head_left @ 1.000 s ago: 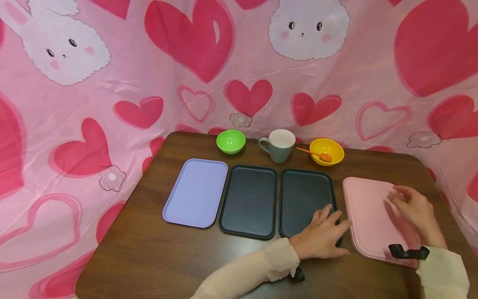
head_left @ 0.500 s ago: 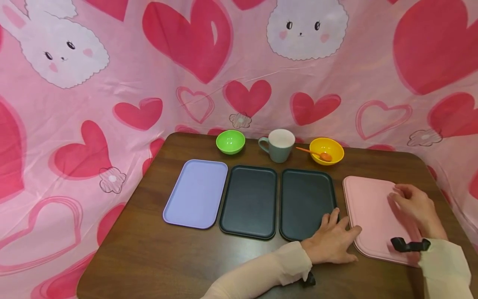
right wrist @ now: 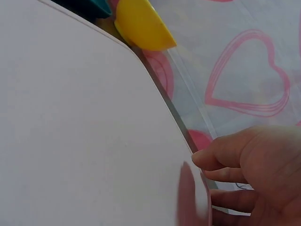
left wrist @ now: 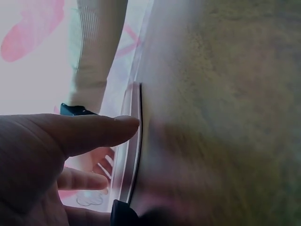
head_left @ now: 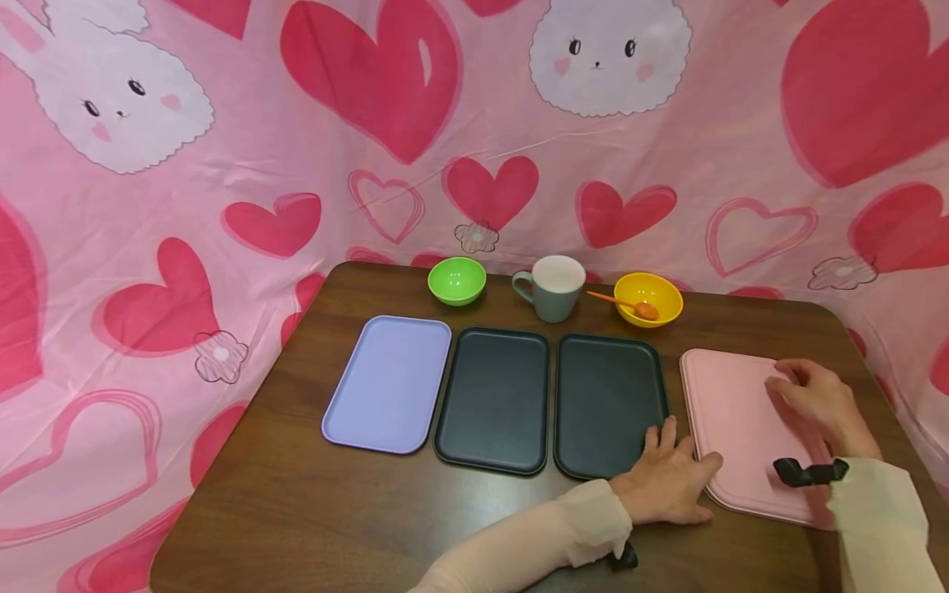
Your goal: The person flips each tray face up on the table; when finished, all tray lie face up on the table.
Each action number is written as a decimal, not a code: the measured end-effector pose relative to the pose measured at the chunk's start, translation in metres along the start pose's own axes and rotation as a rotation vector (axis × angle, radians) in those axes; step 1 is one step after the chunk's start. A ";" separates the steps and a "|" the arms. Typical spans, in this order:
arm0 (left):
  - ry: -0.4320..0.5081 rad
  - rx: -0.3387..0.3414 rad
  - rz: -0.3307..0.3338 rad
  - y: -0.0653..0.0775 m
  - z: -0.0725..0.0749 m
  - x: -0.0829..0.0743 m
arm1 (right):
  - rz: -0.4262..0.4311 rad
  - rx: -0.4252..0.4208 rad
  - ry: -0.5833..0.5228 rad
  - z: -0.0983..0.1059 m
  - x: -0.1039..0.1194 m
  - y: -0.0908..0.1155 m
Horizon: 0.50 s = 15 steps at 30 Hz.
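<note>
A pink tray (head_left: pixel 734 428) with rounded corners lies at the right of the table; its left and front edges show a doubled rim. My left hand (head_left: pixel 667 482) is spread low at the tray's left edge. In the left wrist view its thumb (left wrist: pixel 101 132) is outstretched at the pink rim. At the opposite side, my right hand (head_left: pixel 826 403) has its fingertips on the tray's right edge. The right wrist view shows the right thumb (right wrist: pixel 214 153) at the rim, with the other fingers along the outer side. A dark tray (head_left: pixel 608 403) lies just left of the pink one.
Further left lie another dark tray (head_left: pixel 495 399) and a lavender tray (head_left: pixel 389 383). Along the back of the wooden table (head_left: pixel 296 511) stand a green bowl (head_left: pixel 457 282), a grey-green mug (head_left: pixel 556 292) and a yellow bowl (head_left: pixel 660 288) with an orange spoon (head_left: pixel 645 310) in it. A heart-patterned cloth (head_left: pixel 415 99) hangs behind.
My left hand has slid right, away from the dark tray and up to the pink tray's left edge. The right hand has stayed at the right edge, shifting only slightly. The trays look almost unmoved.
</note>
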State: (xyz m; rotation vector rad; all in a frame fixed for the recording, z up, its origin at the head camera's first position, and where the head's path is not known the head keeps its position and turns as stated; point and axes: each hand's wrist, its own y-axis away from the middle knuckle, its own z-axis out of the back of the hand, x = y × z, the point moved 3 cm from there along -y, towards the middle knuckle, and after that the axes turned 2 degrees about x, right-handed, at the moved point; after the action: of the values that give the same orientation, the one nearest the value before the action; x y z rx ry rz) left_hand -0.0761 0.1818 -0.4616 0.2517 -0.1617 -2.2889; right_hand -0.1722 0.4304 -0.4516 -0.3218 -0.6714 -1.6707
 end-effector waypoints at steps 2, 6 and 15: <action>0.010 0.000 0.003 -0.001 -0.001 0.000 | 0.000 -0.003 0.006 0.000 -0.002 -0.002; 0.007 0.001 0.013 -0.004 -0.002 -0.001 | 0.012 -0.008 0.019 0.000 -0.005 -0.004; -0.084 0.050 0.062 -0.009 -0.002 -0.008 | 0.045 -0.011 0.043 -0.002 -0.007 -0.004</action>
State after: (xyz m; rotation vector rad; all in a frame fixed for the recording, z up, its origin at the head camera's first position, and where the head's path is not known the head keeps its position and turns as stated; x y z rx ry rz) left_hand -0.0771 0.1938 -0.4646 0.1736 -0.2672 -2.2374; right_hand -0.1745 0.4351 -0.4577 -0.3059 -0.6182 -1.6344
